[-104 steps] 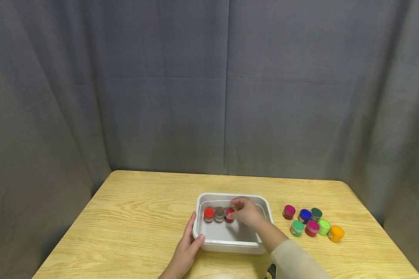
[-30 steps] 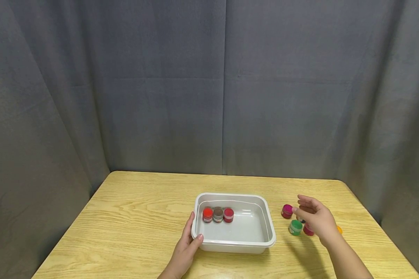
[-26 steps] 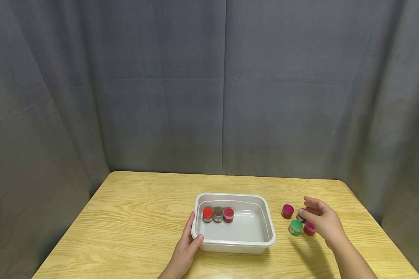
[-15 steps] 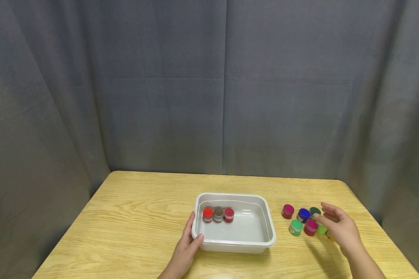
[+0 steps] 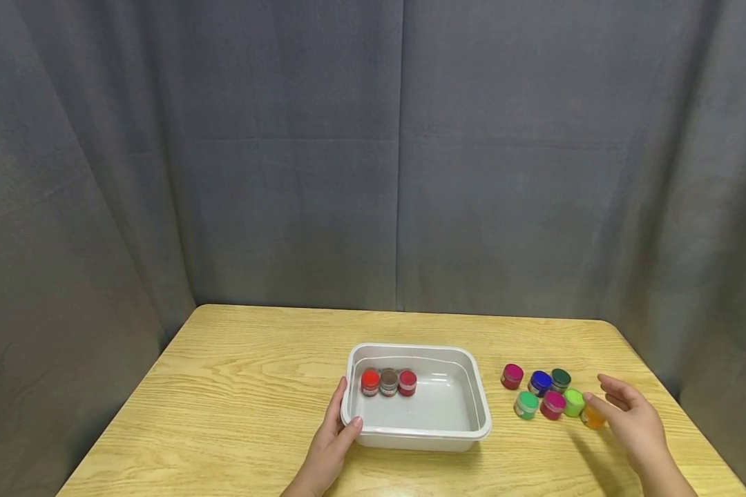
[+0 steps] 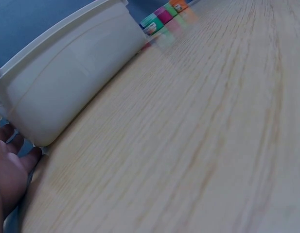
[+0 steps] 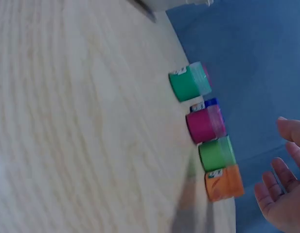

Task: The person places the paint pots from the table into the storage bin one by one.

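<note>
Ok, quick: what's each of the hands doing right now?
Left hand: holding the bin at its left end.
Right hand: open, empty, near the orange jar.

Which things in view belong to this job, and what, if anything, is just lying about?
Likely part of the job:
white tub, held by the left hand
in it: red jar, brown jar, crimson jar
beside it: teal jar, blue jar, dark green jar, lime jar, two magenta jars, orange jar nearest the right hand

Just there:
table
grey curtain
no stray item seen
</note>
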Demonstrator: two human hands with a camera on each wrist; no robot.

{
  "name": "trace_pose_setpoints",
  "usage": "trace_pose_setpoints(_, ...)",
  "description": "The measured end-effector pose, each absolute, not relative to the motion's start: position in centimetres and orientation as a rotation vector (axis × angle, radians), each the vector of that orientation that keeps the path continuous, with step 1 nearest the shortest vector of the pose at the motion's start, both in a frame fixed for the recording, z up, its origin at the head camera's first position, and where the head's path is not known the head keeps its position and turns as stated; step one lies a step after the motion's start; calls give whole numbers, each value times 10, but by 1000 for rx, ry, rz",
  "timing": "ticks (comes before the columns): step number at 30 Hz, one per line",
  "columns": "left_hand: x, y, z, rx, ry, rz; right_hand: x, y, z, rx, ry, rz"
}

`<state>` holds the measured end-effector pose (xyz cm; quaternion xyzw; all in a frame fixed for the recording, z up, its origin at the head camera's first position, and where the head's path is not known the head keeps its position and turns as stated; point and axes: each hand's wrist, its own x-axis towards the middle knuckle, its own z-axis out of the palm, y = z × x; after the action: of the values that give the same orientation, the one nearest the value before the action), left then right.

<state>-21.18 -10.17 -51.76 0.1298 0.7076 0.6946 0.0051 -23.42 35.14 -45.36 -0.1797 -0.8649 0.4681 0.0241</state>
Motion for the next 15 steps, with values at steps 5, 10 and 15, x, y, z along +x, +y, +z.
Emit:
trace_pose_setpoints(5,-213,-101,-518,413,2222,2176,-234,356,-459,-588,-2689,1454)
trace_pose_setpoints(10,-213,-102,-518,417,2223,2172,-234,364,-467,-603,-2728,1476)
trace_pose_setpoints(15,-212,-101,-517,412,2229,2169,-235,371,-477,-599,-2749,1490)
